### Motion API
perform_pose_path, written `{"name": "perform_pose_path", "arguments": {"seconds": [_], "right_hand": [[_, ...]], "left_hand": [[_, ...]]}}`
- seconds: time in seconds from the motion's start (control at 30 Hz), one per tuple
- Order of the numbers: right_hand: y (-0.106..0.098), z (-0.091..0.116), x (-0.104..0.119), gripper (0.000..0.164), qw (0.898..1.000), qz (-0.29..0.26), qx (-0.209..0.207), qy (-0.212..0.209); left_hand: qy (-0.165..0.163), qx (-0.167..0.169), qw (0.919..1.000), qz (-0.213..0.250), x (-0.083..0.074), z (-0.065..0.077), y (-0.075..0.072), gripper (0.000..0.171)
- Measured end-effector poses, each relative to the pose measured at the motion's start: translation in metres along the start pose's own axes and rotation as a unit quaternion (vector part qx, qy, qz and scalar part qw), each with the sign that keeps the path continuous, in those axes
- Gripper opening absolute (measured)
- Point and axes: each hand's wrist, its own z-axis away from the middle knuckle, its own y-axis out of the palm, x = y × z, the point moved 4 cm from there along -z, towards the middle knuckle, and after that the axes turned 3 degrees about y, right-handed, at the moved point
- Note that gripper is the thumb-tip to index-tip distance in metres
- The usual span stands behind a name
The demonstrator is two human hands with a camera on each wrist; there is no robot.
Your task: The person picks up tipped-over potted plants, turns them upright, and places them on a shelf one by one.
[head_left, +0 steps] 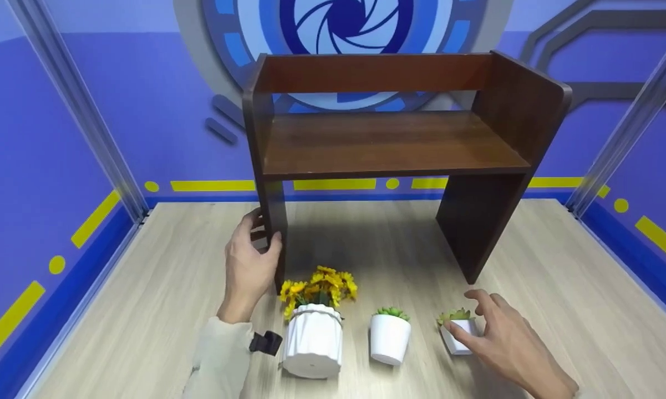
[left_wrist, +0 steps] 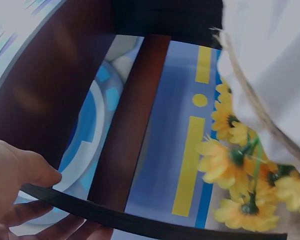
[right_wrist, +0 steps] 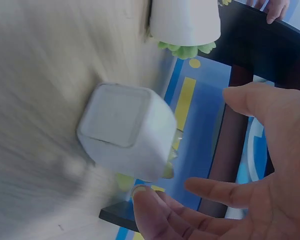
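Note:
My left hand (head_left: 249, 263) grips the front edge of the left side panel of a dark brown wooden shelf (head_left: 388, 141). In the left wrist view the thumb (left_wrist: 40, 170) lies on one face of the panel, with fingers on the other. Around the small square white succulent pot (head_left: 459, 337), my right hand (head_left: 504, 341) spreads its thumb and fingers. A gap shows between this hand and the pot (right_wrist: 125, 127) in the right wrist view. The pot lies on its side, base toward me.
A round white succulent pot (head_left: 390, 339) and a fluted white pot (head_left: 313, 346) with yellow flowers (head_left: 324, 285) lie on their sides on the light wood table (head_left: 161, 310). Blue patterned walls (head_left: 116, 111) enclose the table behind and at both sides.

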Motion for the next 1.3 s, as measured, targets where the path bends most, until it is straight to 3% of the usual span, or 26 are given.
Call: {"name": "perform_pose_path", "arguments": {"seconds": [0.13, 0.33, 0.53, 0.7, 0.93, 1.3], "right_hand": [[0.005, -0.002, 0.0, 0.081, 1.0, 0.0, 0.012, 0.007], [0.009, -0.002, 0.002, 0.078, 1.0, -0.006, -0.01, -0.008], [0.013, -0.004, 0.002, 0.083, 1.0, -0.011, -0.004, 0.012], [0.016, -0.006, -0.003, 0.089, 0.999, -0.004, 0.0, 0.035], [0.025, -0.009, -0.009, 0.092, 0.995, 0.0, 0.05, 0.085], [0.026, -0.008, -0.008, 0.07, 0.999, -0.003, 0.017, 0.032]], "left_hand": [[0.002, -0.019, 0.9998, -0.001, -0.001, -0.001, -0.003, 0.046], [0.005, -0.046, 0.9989, 0.004, -0.002, -0.002, -0.006, 0.035], [-0.01, -0.068, 0.9973, 0.026, 0.0, -0.002, -0.011, 0.028], [-0.023, -0.063, 0.9969, 0.042, 0.001, -0.002, -0.009, 0.028], [-0.024, -0.056, 0.9969, 0.051, 0.001, -0.001, -0.008, 0.028], [-0.013, -0.063, 0.9971, 0.041, 0.002, -0.001, -0.008, 0.028]]}}
